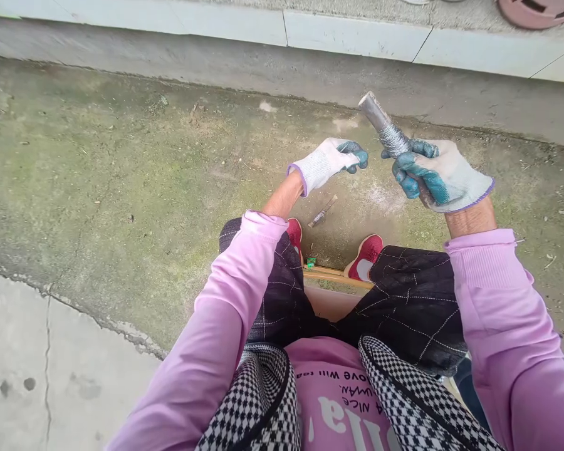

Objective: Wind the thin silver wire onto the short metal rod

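My right hand [439,175], in a white glove with blue-green fingers, grips a grey metal rod [380,122] wound with thin wire around its middle; the rod tilts up and to the left. My left hand [326,163], gloved the same way, is held just left of the rod with its fingers curled and pinched together, perhaps on a thin wire that I cannot make out. Both hands hover above the ground in front of my knees.
A small brown stick-like piece [323,212] lies on the mossy concrete ground between my red shoes [367,255]. A wooden seat edge [331,275] shows between my legs. A concrete curb [282,28] runs along the top, with a pink basin [538,12] at top right.
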### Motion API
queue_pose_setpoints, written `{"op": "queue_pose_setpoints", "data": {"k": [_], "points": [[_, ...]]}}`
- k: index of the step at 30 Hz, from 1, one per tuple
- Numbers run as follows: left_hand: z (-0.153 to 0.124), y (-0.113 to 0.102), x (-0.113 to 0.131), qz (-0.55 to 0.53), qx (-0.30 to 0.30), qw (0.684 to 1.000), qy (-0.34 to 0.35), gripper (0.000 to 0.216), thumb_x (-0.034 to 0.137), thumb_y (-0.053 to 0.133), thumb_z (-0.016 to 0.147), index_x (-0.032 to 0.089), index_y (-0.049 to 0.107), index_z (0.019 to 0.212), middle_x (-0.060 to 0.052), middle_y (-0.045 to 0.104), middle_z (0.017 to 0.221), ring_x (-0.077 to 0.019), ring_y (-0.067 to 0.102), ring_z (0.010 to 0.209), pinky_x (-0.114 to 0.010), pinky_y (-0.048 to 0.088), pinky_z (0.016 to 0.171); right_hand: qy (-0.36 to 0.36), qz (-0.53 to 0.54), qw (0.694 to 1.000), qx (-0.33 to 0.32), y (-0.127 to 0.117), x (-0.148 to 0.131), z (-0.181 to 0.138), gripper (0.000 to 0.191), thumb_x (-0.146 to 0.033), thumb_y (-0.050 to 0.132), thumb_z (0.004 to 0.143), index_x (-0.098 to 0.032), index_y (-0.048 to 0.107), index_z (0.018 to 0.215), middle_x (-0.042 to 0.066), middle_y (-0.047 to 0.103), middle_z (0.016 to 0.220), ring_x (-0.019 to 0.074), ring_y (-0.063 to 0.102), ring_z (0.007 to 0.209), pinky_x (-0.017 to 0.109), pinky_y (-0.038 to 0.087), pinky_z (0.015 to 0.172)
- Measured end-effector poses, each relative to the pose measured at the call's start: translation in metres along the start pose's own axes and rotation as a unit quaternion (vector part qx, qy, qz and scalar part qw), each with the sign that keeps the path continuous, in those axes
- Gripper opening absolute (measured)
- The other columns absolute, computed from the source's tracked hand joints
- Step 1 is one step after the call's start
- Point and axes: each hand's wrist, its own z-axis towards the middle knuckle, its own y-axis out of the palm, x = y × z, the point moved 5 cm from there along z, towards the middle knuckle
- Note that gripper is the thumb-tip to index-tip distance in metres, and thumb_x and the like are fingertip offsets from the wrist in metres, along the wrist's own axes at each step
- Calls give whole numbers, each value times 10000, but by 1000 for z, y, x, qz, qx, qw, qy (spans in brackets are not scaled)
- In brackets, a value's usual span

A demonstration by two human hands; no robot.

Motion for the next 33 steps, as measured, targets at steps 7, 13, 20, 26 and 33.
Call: {"op": "queue_pose_setpoints", "data": {"k": [7, 13, 20, 26, 33], "points": [[-9, 6, 0, -4, -62, 998, -2, 103, 175, 902, 1040, 130, 850, 963, -41, 769, 804, -151, 735, 795, -300, 580, 855, -54, 38, 994, 83, -10, -7, -1, 582, -478, 1139, 804, -244, 743, 1160, 12, 608, 835, 149, 427, 610, 309, 331, 500], [-10, 5, -2, 14, -48, 998, -35, 172, 186, 885, 1079, 154, 806, 930, 14, 637, 701, -122, 590, 663, -310, 565, 765, -1, 8, 1000, -25, -3, -8, -10, 641, -533, 1207, 814, -236, 699, 1068, 10, 577, 790, 144, 442, 617, 286, 373, 491], [-15, -5, 3, 73, -48, 996, -33, 159, 33, 841, 941, 153, 831, 836, -18, 701, 749, -115, 585, 662, -258, 483, 652, 132, -251, 941, -186, -21, 49, 8, 487, -545, 1160, 1000, -190, 827, 1017, 67, 654, 795, 163, 534, 598, 283, 407, 472], [-16, 19, -8, 48, -66, 995, -55, 116, 153, 901, 983, 165, 901, 1098, 8, 733, 745, -126, 667, 661, -256, 597, 723, 99, -400, 911, -13, -48, 55, 39, 414, -360, 1016, 1168, -207, 714, 931, 74, 606, 695, 169, 492, 560, 304, 337, 496], [-6, 14, 0, -41, -37, 998, -9, 60, 136, 881, 1044, 141, 830, 1013, -38, 807, 861, -141, 770, 816, -296, 648, 927, -2, -68, 994, 83, -12, 9, 17, 452, -422, 1097, 910, -228, 717, 1059, 75, 695, 864, 164, 522, 635, 305, 456, 515]]}}
